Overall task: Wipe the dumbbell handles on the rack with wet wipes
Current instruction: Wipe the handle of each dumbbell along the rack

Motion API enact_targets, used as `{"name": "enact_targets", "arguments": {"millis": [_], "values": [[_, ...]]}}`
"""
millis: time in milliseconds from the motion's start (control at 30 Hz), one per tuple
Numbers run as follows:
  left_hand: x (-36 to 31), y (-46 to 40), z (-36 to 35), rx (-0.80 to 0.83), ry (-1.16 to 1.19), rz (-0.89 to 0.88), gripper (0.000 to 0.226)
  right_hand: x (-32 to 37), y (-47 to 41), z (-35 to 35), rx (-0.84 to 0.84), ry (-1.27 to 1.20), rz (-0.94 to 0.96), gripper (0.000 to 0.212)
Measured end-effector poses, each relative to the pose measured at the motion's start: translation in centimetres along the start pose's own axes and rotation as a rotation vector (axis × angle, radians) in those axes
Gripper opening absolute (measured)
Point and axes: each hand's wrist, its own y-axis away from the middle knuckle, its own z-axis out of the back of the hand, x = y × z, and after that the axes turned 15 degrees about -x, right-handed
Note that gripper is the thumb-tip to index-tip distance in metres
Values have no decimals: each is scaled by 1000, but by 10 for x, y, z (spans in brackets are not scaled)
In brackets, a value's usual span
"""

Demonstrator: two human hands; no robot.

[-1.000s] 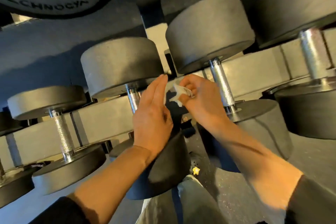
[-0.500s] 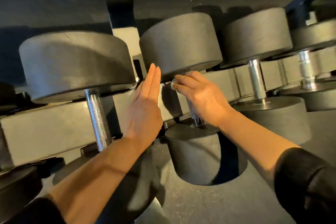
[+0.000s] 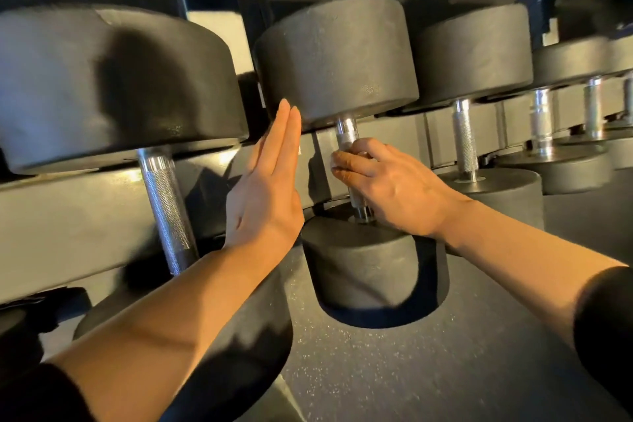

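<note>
A row of dumbbells with matte black, finely pitted cylindrical heads and shiny knurled steel handles is carried on a dark grey steel rack (image 3: 61,216), seen tilted. The middle dumbbell (image 3: 337,58) is set near the centre of the rack's front rail, and its chrome handle (image 3: 346,129) is gripped by the right hand (image 3: 390,185), whose fingers are curled round the bar just below the upper head; a sliver of white wet wipe (image 3: 333,171) is glimpsed under the fingertips, the rest being hidden. The left hand (image 3: 265,192) is held flat, fingers straight and pressed together, its tips touching the lower edge of the same upper head, and nothing is held in it. A larger black dumbbell (image 3: 113,86) is seated towards the rack's left end, with smaller ones (image 3: 476,51) towards the right. No legible writing is shown. Compared with half a second ago, the right hand has been slid lower along the handle, exposing the bar's top.
</note>
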Motion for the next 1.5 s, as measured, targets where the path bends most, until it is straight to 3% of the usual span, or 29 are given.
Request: {"name": "enact_targets", "arguments": {"millis": [67, 200, 300, 367, 467, 533, 667, 833, 1033, 1233, 1367, 1500], "values": [[0, 2, 1, -5, -18, 2, 90, -2, 4, 1, 36, -60, 49, 40], [-2, 3, 3, 25, -35, 21, 93, -6, 9, 1, 168, -284, -27, 37], [-1, 3, 2, 26, -28, 12, 94, -3, 7, 0, 150, -377, -73, 30], [0, 3, 0, 8, -19, -10, 94, -4, 7, 3, -24, -460, -143, 24], [1, 4, -3, -33, -23, -24, 90, -19, -1, -2, -435, -358, -286, 21], [0, 4, -4, -27, -44, -9, 89, -27, -8, -7, -511, -302, -330, 21], [-5, 6, -7, -44, -106, -44, 85, -30, -7, -15, -418, -423, -285, 18], [-28, 10, -13, -91, -90, 53, 83, -32, 25, -22, -176, -694, -249, 41], [-65, 31, -42, -194, -135, 219, 87, -40, 28, -28, -72, -901, -305, 24], [-89, 28, -75, -293, -127, 371, 82, -65, 13, -57, -608, -990, -610, 34], [-98, 27, -81, -325, -133, 417, 78, -61, 0, -63, -590, -1294, -708, 21], [-98, 27, -82, -401, -77, 421, 69, -53, 15, -70, -507, -1389, -718, 20]]}}
